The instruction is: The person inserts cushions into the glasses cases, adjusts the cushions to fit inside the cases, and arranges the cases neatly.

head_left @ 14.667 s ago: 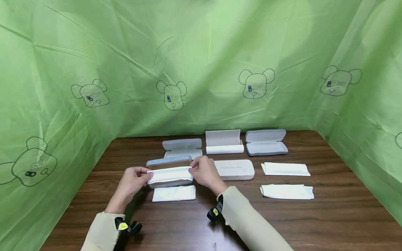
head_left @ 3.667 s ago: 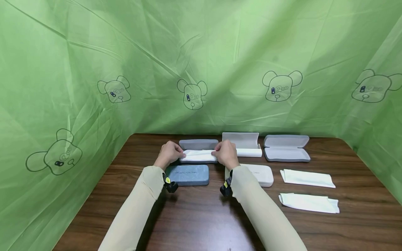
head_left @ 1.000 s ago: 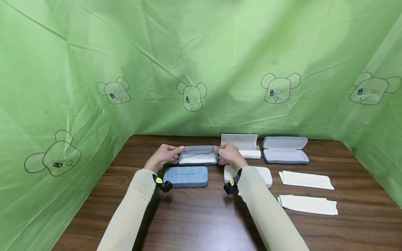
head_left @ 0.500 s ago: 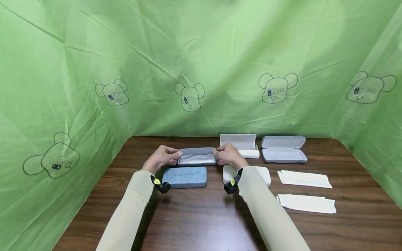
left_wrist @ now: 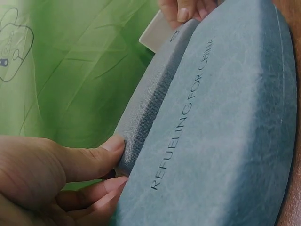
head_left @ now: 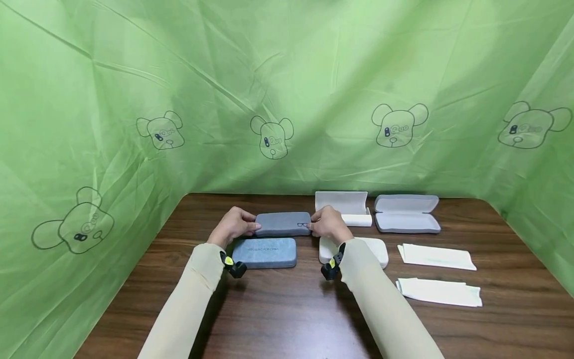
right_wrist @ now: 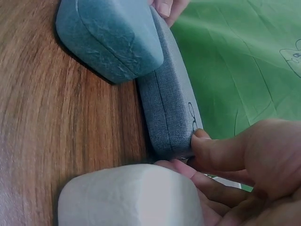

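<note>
A grey glasses case (head_left: 282, 224) with a small glasses drawing on its lid lies closed on the table. My left hand (head_left: 235, 225) grips its left end, thumb (left_wrist: 113, 143) on the lid's corner and fingers lower at the end. At the other end my right hand (head_left: 329, 223) holds it the same way, thumb (right_wrist: 203, 143) beside the glasses drawing. Just in front lies a closed blue glasses case (head_left: 264, 253), its lettering readable in the left wrist view. A closed white glasses case (head_left: 369, 249) sits under my right wrist, partly hidden.
Behind my right hand stands an open white case (head_left: 343, 203). To its right is an open grey case (head_left: 407, 215) with a pale lining. Two folded white cloths (head_left: 437, 256) lie at the right on the wooden table (head_left: 287, 319). Green curtain (head_left: 287, 75) surrounds the back and sides.
Earlier both hands held a folded white cloth over the open blue case, now closed. A cloth was then laid in the grey case, and its lid has come down over it.
</note>
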Demonstrator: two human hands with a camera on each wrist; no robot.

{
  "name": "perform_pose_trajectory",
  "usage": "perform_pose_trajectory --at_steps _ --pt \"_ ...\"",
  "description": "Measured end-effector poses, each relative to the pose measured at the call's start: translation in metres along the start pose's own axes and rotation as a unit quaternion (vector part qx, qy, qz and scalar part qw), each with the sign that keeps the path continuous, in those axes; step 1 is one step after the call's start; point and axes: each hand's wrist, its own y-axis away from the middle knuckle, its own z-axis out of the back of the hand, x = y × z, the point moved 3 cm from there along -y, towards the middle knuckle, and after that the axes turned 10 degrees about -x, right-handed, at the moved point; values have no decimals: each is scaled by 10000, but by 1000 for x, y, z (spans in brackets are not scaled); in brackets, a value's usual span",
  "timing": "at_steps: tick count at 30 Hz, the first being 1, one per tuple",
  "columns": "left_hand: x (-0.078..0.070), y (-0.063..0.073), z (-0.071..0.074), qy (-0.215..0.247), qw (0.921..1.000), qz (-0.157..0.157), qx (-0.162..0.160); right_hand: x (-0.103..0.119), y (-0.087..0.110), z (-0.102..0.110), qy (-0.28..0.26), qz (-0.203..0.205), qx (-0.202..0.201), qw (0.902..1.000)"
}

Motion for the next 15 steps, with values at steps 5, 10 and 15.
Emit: perform_pose_trajectory --at_steps 5,10,15 --pt "-3 2 5 -271 9994 -86 -188 2 2 5 136 94 -78 9998" --pt "-9 5 15 -381 9972 -219 -598 10 7 18 252 332 -168 9990" --pt "-29 17 14 -241 9964 -486 -652 10 14 33 -282 154 -8 9995"
